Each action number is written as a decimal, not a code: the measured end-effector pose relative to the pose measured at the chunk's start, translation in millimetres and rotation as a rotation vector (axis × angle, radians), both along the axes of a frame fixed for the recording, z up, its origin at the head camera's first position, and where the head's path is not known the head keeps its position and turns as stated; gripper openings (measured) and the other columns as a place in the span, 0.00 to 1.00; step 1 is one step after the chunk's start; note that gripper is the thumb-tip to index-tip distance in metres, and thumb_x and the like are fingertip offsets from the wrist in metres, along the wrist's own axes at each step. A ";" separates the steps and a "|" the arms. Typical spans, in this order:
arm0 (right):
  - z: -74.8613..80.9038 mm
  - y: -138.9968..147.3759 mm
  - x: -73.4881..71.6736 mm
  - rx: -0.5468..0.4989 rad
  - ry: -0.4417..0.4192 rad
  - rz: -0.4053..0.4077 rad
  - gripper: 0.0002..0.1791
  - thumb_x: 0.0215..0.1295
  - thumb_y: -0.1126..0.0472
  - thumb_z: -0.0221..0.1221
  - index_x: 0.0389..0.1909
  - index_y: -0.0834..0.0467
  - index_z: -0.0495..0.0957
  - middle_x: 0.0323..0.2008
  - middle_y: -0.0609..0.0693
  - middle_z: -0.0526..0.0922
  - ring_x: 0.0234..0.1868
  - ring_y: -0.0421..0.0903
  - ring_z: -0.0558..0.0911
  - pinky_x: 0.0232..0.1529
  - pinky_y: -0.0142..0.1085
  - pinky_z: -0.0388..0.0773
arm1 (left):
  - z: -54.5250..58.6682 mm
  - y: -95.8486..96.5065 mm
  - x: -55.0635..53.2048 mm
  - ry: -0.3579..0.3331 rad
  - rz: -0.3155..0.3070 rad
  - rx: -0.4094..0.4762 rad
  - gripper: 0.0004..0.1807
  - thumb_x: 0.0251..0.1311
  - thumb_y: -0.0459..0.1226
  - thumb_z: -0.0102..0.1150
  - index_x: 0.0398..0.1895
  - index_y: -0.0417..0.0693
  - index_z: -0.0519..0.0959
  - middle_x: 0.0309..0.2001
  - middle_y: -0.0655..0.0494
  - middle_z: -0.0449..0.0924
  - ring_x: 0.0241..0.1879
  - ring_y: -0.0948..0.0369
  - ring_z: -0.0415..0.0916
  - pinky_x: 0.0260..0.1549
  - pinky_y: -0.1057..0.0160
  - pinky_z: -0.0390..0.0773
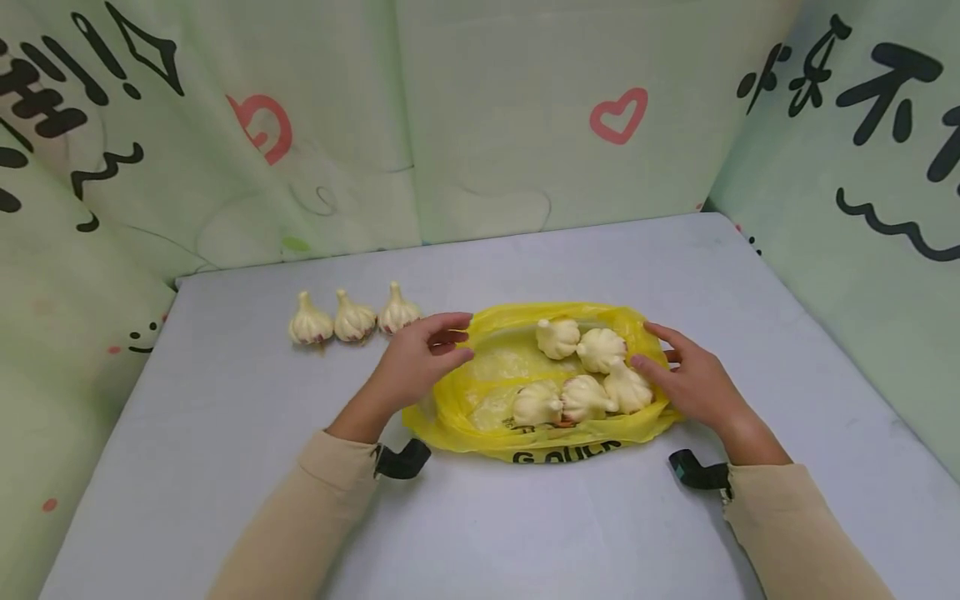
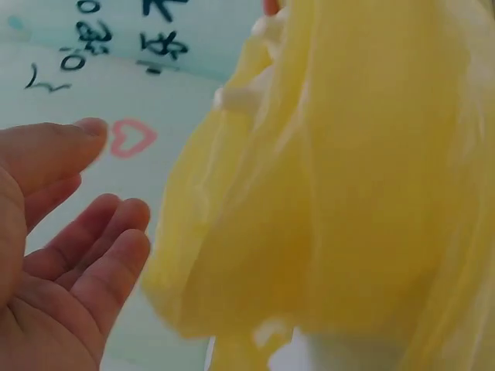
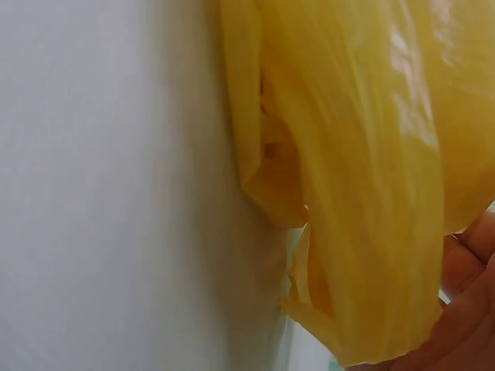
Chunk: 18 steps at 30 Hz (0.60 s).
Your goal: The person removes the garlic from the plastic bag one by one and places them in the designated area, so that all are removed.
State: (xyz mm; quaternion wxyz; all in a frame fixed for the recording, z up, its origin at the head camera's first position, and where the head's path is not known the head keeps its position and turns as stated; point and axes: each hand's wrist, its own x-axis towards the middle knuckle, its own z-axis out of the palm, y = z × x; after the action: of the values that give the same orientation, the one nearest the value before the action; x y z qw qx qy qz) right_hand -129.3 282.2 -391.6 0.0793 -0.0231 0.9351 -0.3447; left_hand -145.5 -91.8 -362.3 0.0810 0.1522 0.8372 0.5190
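A yellow plastic bag (image 1: 495,450) lies on the table with its mouth spread wide and dark print along its front. Several garlic bulbs (image 1: 558,339) rest inside, mostly toward its right half. My left hand (image 1: 420,358) hovers at the bag's left rim, fingers loosely bent and thumb apart; in the left wrist view a gap shows between the fingertips and the bag. At the opposite rim, my right hand (image 1: 697,379) holds the plastic, thumb over the inner side and fingers outside. In the right wrist view bag folds hide most of that hand.
Three more garlic bulbs (image 1: 311,323) stand in a row behind my left hand, stems up. The pale table (image 1: 570,533) ends at a printed curtain (image 1: 510,125) at the back and sides. Black wrist devices (image 1: 403,460) sit at both cuffs.
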 end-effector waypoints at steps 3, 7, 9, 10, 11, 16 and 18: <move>-0.4 0.6 0.1 -0.004 -0.002 -0.003 0.42 0.74 0.40 0.53 0.78 0.60 0.53 0.66 0.73 0.66 0.60 0.68 0.72 0.53 0.60 0.74 | -1.4 17.9 1.9 -0.014 -0.092 -0.069 0.25 0.67 0.36 0.64 0.67 0.43 0.74 0.63 0.47 0.76 0.59 0.52 0.76 0.57 0.56 0.75; 0.2 0.7 0.2 -0.006 -0.003 -0.006 0.42 0.74 0.41 0.54 0.78 0.60 0.53 0.66 0.72 0.65 0.59 0.68 0.72 0.53 0.60 0.75 | -6.1 40.2 4.1 -0.016 -0.202 -0.102 0.25 0.67 0.36 0.63 0.67 0.42 0.74 0.64 0.48 0.74 0.60 0.52 0.75 0.58 0.57 0.74; 0.8 0.4 0.1 -0.003 -0.004 -0.006 0.42 0.74 0.41 0.54 0.78 0.61 0.53 0.67 0.72 0.64 0.60 0.68 0.71 0.53 0.61 0.74 | -8.5 49.5 5.1 -0.017 -0.251 -0.109 0.25 0.67 0.35 0.63 0.67 0.42 0.74 0.65 0.48 0.73 0.62 0.50 0.73 0.59 0.57 0.74; 1.1 0.1 0.0 -0.001 -0.004 -0.005 0.42 0.74 0.41 0.54 0.78 0.61 0.53 0.67 0.72 0.64 0.60 0.68 0.71 0.54 0.61 0.74 | -10.1 53.2 5.5 -0.018 -0.274 -0.118 0.25 0.67 0.35 0.63 0.67 0.42 0.74 0.65 0.49 0.73 0.62 0.50 0.72 0.59 0.57 0.73; 1.4 -0.1 0.0 0.000 -0.005 -0.005 0.42 0.74 0.41 0.54 0.78 0.61 0.53 0.68 0.72 0.64 0.60 0.68 0.71 0.54 0.61 0.73 | -11.4 56.3 6.0 -0.020 -0.294 -0.131 0.25 0.67 0.35 0.63 0.67 0.42 0.74 0.65 0.49 0.73 0.62 0.50 0.72 0.60 0.56 0.73; 2.1 -0.8 0.4 0.002 -0.008 -0.006 0.42 0.74 0.41 0.54 0.78 0.61 0.54 0.67 0.72 0.64 0.61 0.68 0.71 0.54 0.61 0.73 | -17.2 64.6 8.5 -0.035 -0.343 -0.229 0.24 0.66 0.37 0.65 0.66 0.46 0.76 0.64 0.54 0.75 0.64 0.53 0.70 0.60 0.56 0.72; 2.2 -0.9 0.7 0.000 -0.008 -0.006 0.42 0.74 0.41 0.54 0.78 0.61 0.54 0.68 0.72 0.64 0.61 0.68 0.70 0.54 0.61 0.73 | -18.9 65.7 9.4 -0.047 -0.343 -0.259 0.24 0.66 0.38 0.65 0.64 0.48 0.77 0.63 0.55 0.75 0.64 0.55 0.70 0.60 0.57 0.72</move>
State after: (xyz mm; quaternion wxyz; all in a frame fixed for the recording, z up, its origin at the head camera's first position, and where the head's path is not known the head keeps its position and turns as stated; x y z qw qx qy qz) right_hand -128.5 281.4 -389.4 0.0819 -0.0188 0.9347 -0.3453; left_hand -136.1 -26.2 -381.2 0.2065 0.2689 0.8565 0.3891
